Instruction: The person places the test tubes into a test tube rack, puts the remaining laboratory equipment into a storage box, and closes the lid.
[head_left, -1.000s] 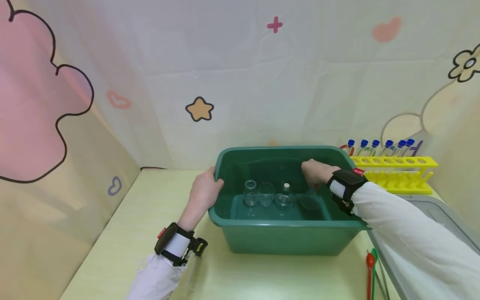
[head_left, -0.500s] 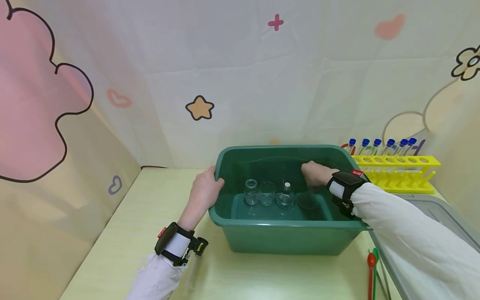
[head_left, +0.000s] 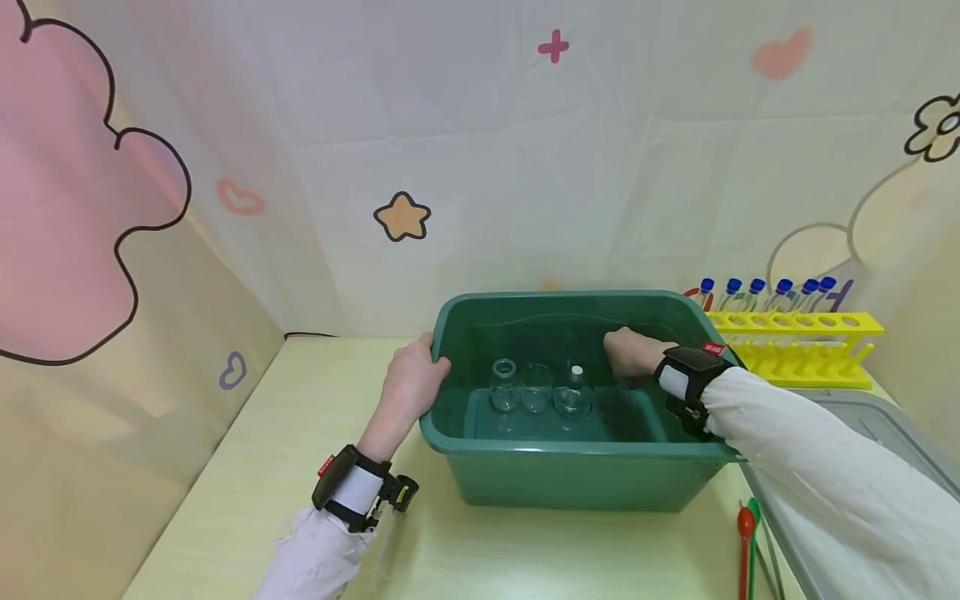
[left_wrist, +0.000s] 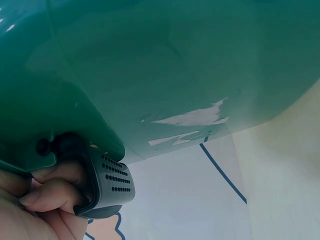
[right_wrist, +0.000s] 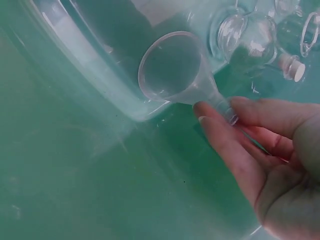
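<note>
A green plastic bin [head_left: 562, 479] stands on the table. My left hand [head_left: 412, 379] grips its left rim. In the left wrist view, the fingers curl round a dark grey perforated clip [left_wrist: 115, 180] at the bin's side. Inside the bin, my right hand [head_left: 632, 353] pinches the narrow stem of a clear funnel [right_wrist: 200, 93] between thumb and fingers. The funnel's wide mouth faces away from the palm. Beside it sits a round glass flask [head_left: 572, 402] with a white stopper [right_wrist: 298, 71]. A clear beaker [head_left: 536, 390] and a glass bottle [head_left: 504, 387] stand further left.
Right of the bin is a yellow test tube rack [head_left: 795, 358] with several blue-capped tubes [head_left: 780, 289]. A grey lid or tray [head_left: 862, 404] lies under the right forearm. Near it are a red spoon [head_left: 746, 525], a green one and thin metal tools. A patterned curtain [head_left: 480, 150] hangs behind.
My right hand stays in nearly the same place while the funnel under it shifts and turns slightly. My left hand has not moved from the rim.
</note>
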